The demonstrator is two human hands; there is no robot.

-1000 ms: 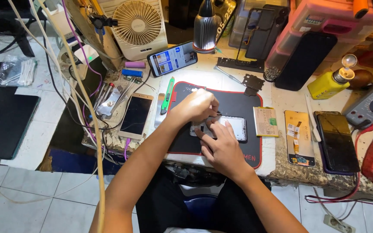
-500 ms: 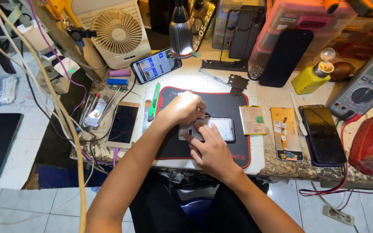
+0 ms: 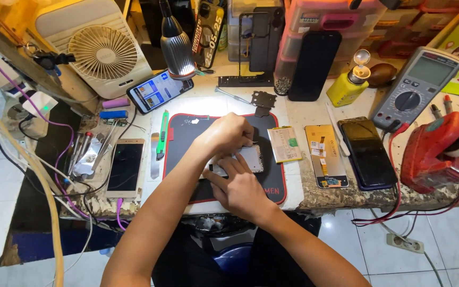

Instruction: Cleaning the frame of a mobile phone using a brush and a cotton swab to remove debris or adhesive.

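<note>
A white opened phone lies on a black work mat with a red border at the middle of the bench. My left hand is curled into a fist over the phone's top edge, and a thin dark tool tip shows at its fingers. My right hand rests on the mat at the phone's near edge, fingers spread on the phone and holding it down. Most of the phone is hidden under both hands.
Left of the mat lie a green cutter, a dark phone and several screwdrivers. Behind stand a fan, a lamp and a lit phone. To the right lie a battery, a screen part, a black phone, a multimeter and a red tool.
The head camera has drifted, so the bench sits a little differently in view. Both hands stay on the white phone in much the same pose.
</note>
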